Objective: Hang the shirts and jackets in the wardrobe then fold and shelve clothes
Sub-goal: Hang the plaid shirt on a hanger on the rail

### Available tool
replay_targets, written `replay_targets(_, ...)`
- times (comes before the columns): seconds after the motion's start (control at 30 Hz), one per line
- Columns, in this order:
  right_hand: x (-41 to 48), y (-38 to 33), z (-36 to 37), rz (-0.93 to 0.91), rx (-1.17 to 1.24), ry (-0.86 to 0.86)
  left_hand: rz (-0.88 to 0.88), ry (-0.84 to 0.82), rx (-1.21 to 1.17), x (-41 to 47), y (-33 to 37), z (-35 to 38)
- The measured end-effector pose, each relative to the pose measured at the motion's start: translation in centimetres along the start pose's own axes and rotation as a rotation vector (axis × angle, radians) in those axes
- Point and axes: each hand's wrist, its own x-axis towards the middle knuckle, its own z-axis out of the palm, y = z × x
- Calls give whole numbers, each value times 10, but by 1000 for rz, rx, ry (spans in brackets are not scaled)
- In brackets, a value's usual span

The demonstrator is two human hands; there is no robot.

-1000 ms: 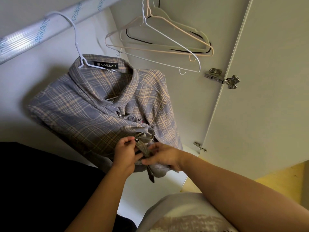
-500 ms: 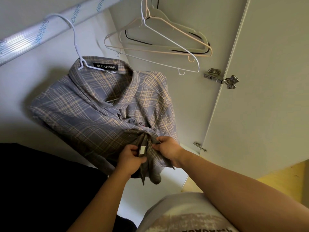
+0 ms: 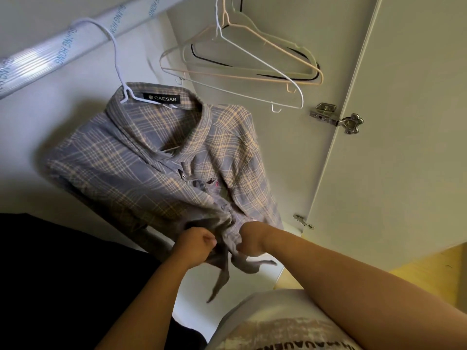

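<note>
A grey-and-cream plaid button-up shirt hangs inside the wardrobe on a thin white wire hanger. The hanger's hook is over a clothes rail wrapped in clear printed plastic. A black label inside the collar reads CAESAR.

Both hands are at the shirt's lower front, close together. The left hand is curled into a fist around a bunched fold of the left front edge. The right hand has its fingers closed on the opposite edge. The fabric gathers between them and the tails dangle below. The fingertips are buried in cloth, so it may be a button they are working, but that cannot be made out.

To the right, a cluster of bare pink, white and black-edged hangers hangs near the open cream wardrobe door, which has a metal hinge.
</note>
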Motion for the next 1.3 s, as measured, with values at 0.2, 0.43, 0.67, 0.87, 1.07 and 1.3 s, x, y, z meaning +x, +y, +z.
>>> replay_targets(0.2,5,4,-6,18,20,109,-36,146,-27,1,4,-8)
replay_targets(0.43,6,12,-34,78,349,520,249,499,-65,-13,40,-40)
replay_targets(0.67,0,14,-104,21,574,922,513,920,-72,-23,113,-112)
replay_targets(0.87,1,7,-143,76,768,864,360,1022,-38,-14,155,-144)
replay_targets(1.07,1,15,-148,60,856,700,327,888,-80,-16,172,-131)
replay_targets(1.3,-10,29,-149,2,722,727,450,864,174,-36,186,-145)
